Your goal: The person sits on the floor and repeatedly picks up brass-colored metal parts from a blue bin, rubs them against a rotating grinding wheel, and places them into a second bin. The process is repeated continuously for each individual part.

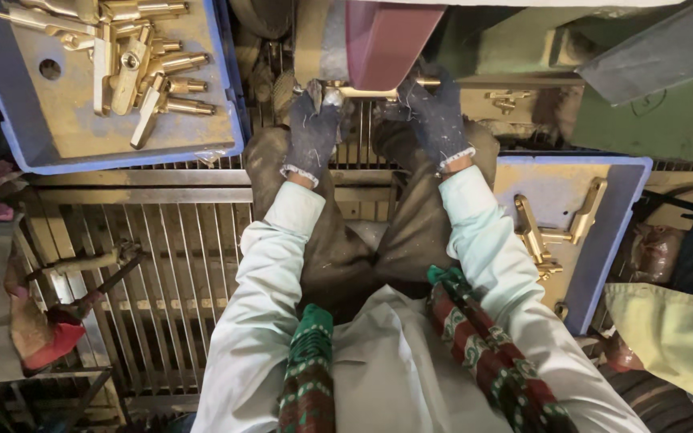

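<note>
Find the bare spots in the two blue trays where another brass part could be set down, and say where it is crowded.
Left blue tray: bare floor along its near and left side, around the round hole; brass parts crowd its far right. Right blue tray: bare far corner, beyond its few brass pieces. Both hands, left and right, crowd the belt.

It was a metal-finishing workshop: a dark red sanding belt (382,36) ran on a grimy green machine (523,48), blue trays (230,120) held raw brass fittings (134,60), and a dusty steel floor grate (170,265) lay underneath.
</note>
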